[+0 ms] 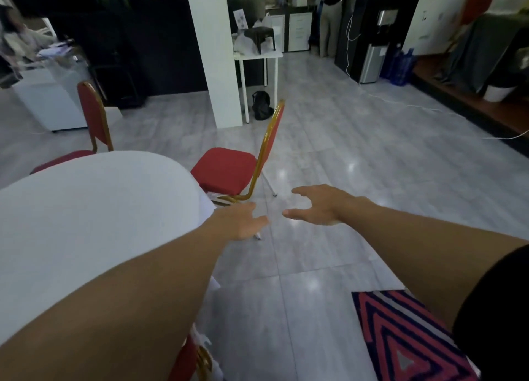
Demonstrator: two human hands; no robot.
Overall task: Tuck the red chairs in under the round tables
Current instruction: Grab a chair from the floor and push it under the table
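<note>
A round table with a white cloth (pixel 86 223) fills the left side. A red chair with a gold frame (pixel 226 170) stands at its right edge, seat facing the table, backrest toward the open floor. My left hand (pixel 240 219) and my right hand (pixel 320 206) are stretched out in front of that chair, both empty with fingers apart, neither touching it. A second red chair (pixel 93 117) stands at the table's far side, its seat partly under the cloth. The back of a third red chair (pixel 187 357) shows at the bottom, close against the table.
A white pillar (pixel 214 51) and a small white table (pixel 257 55) with a black bag (pixel 261 106) under it stand behind the chair. A patterned red and navy rug (pixel 400 337) lies at the bottom right. White cables (pixel 429 110) cross the grey tiled floor. People stand far left and at the back counter.
</note>
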